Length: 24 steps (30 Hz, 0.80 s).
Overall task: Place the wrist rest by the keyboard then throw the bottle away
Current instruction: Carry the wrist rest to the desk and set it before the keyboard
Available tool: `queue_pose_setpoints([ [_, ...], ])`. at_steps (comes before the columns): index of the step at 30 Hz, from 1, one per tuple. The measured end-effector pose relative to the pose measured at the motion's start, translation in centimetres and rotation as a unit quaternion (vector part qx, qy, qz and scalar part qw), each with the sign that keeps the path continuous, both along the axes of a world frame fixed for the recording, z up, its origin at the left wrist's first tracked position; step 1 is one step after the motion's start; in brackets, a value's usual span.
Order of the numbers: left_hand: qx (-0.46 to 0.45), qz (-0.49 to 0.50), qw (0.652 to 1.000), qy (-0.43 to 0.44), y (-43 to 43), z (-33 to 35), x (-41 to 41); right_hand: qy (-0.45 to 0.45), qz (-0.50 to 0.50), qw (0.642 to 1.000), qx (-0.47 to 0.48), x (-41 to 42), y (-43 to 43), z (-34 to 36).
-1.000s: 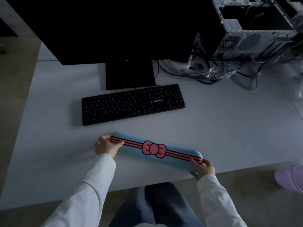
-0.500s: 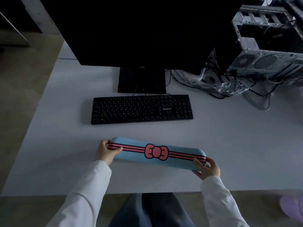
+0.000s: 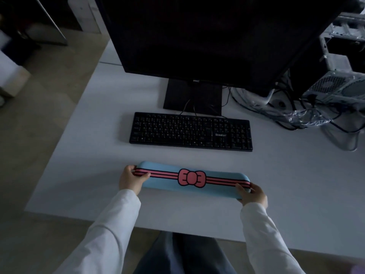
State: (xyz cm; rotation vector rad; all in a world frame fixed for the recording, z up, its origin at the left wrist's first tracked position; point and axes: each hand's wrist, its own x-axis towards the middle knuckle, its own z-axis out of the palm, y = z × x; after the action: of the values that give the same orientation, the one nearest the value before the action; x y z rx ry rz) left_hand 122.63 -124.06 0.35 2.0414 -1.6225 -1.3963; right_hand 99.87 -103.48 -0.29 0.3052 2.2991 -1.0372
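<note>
Both my hands are on the wrist rest (image 3: 192, 178), one at each end. My left hand (image 3: 131, 179) is curled round its left end, thumb on top across the pink stripes, other fingers wrapped under and out of sight. My right hand (image 3: 253, 194) pinches the right end the same way, thumb lying on top, rest of the fingers under the edge. Both grips closed on it.

The rest is light blue with pink-and-black stripes and a pink bow in the middle. It sits on the near side of the keyboard (image 3: 191, 131), roughly parallel to it and about as long, with a clear strip of white desk (image 3: 83, 155) between the two, not touching. Its right end lies slightly nearer to me than its left. Cannot tell if it rests on the desk or is just above it.

Behind the keyboard: the monitor (image 3: 207, 36), dark, its stand just past the keyboard's far edge. To the right of the keyboard and further back: a tangle of cables (image 3: 292, 113) with clear plastic wrap, and an open PC case (image 3: 341, 84). No bottle visible to me.
</note>
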Motion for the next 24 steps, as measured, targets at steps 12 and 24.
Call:
queue_pose_setpoints([
  [12, -0.030, -0.016, 0.998, -0.044, -0.5, -0.9, -0.2, 0.066, 0.038, 0.996, 0.054, 0.1, -0.4, -0.1],
  [24, -0.238, -0.187, 0.951, -0.067, 2.4, -0.7, -4.2, 0.249, 0.223, 0.939, 0.086, 3.6, -3.7, -0.6],
])
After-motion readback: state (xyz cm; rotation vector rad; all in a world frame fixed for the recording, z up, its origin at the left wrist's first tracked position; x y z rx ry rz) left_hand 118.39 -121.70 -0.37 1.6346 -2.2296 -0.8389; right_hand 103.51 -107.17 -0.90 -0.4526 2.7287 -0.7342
